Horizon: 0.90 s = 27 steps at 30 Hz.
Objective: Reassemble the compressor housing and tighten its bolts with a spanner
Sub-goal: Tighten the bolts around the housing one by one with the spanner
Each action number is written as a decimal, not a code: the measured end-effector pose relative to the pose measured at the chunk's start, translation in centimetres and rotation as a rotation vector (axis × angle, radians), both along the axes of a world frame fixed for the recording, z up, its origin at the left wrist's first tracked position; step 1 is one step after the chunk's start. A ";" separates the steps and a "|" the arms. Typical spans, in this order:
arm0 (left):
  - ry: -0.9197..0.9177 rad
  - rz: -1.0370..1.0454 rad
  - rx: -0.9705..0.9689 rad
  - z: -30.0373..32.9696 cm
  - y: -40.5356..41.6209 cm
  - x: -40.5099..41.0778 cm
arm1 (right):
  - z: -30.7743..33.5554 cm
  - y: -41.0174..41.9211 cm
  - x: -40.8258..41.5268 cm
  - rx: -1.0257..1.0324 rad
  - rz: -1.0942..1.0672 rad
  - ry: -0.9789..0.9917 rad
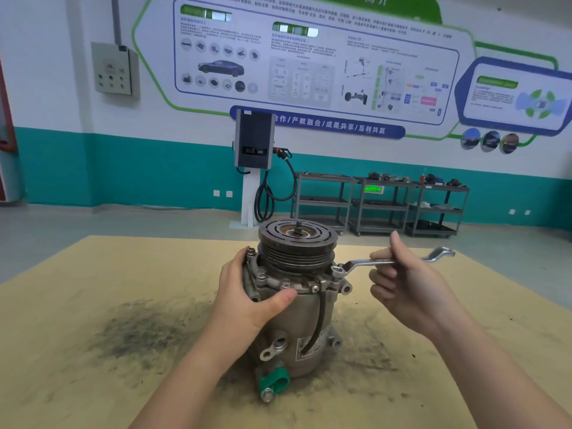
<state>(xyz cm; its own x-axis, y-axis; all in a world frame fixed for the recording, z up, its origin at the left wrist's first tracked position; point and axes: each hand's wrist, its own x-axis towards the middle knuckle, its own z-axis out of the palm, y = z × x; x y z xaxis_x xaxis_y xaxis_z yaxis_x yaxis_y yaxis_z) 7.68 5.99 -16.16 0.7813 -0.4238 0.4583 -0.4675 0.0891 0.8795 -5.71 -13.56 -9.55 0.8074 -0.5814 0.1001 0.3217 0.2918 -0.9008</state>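
Compressor (297,292) upright mid-worktop (77,320), housing closed. Left hand (250,289) grips flange at 9 o'clock. Right hand (405,280) pinches ring spanner (383,262), seated on 3 o'clock bolt (338,269). Tightening underway; other bolts likely remain.

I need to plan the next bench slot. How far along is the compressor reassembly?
The housing looks closed, with bolts seated around the flange. The right hand holds the spanner, its ring end on the right-side bolt, while the left hand steadies the compressor. Which bolts are already tight cannot be told.
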 end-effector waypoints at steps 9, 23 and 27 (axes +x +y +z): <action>-0.011 0.000 0.003 0.1 0.1 -0.1 | -1.8 2.6 -1.3 0.055 0.029 -0.290; 0.010 -0.012 -0.010 -0.4 -0.1 0.5 | -0.5 10.7 -2.7 -1.148 -0.413 -0.073; -0.004 -0.007 -0.010 -0.3 0.0 0.3 | 1.2 7.2 -3.7 -0.717 -0.280 -0.266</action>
